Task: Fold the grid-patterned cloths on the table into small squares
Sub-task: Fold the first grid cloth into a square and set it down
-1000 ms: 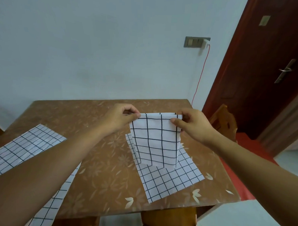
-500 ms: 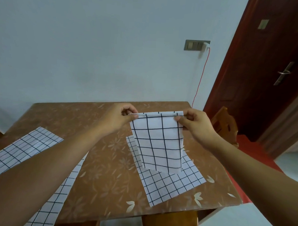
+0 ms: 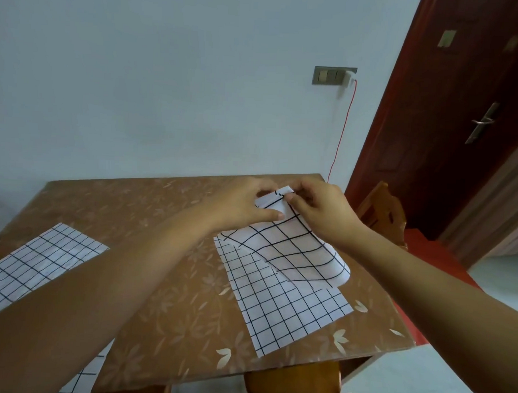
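Observation:
A white cloth with a wide black grid (image 3: 291, 251) curls in a loop above the table, its top edge pinched by both hands. My left hand (image 3: 245, 206) grips the top left corner with thumb and fingers. My right hand (image 3: 319, 211) pinches the top edge right beside it. The lower fold of this cloth rests on a flat, finer-grid cloth (image 3: 280, 301) that lies on the right half of the brown flowered table (image 3: 164, 305).
Another finer-grid cloth (image 3: 38, 264) lies flat at the table's left side, and a further grid cloth (image 3: 83, 378) hangs over the near edge under my left arm. A wooden chair (image 3: 381, 210) stands right of the table, beside a dark red door (image 3: 463, 116).
Both hands have come together, bringing the cloth's top corners close. The cloth, hanging flat before, now bends into a curl and lies lower over the flat cloth.

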{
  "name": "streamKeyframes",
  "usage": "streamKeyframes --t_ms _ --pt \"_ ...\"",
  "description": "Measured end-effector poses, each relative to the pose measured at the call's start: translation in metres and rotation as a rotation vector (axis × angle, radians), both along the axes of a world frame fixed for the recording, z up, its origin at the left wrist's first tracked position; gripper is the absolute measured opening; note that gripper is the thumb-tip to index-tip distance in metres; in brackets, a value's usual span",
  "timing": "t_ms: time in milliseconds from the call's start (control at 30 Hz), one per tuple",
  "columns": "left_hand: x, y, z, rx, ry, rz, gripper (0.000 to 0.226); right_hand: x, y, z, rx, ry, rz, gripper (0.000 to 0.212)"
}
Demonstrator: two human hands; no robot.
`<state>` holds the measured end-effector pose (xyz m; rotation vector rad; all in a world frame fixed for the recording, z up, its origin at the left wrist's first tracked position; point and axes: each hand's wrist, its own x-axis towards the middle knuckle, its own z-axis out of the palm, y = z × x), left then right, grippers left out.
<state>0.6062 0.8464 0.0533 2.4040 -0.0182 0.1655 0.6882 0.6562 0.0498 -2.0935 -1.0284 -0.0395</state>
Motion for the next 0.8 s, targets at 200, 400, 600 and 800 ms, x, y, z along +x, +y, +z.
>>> streamKeyframes --t_ms 200,400,600,800 --pt "0.007 -0.009 -0.004 -0.046 -0.093 0.01 0.003 0.004 -0.017 -0.002 0.017 0.014 -0.041 0.004" --pt "0.008 -0.012 -0.002 -0.127 -0.109 0.055 0.022 0.011 -0.039 -0.022 -0.057 0.313 0.066 0.022" --pt "-0.005 -0.012 -0.001 -0.112 -0.087 0.042 0.009 0.008 -0.032 -0.025 -0.006 0.313 0.023 0.033" --pt "-0.008 -0.016 0.0 -0.05 -0.168 0.088 0.011 -0.005 -0.022 -0.021 0.047 0.234 0.111 0.035"
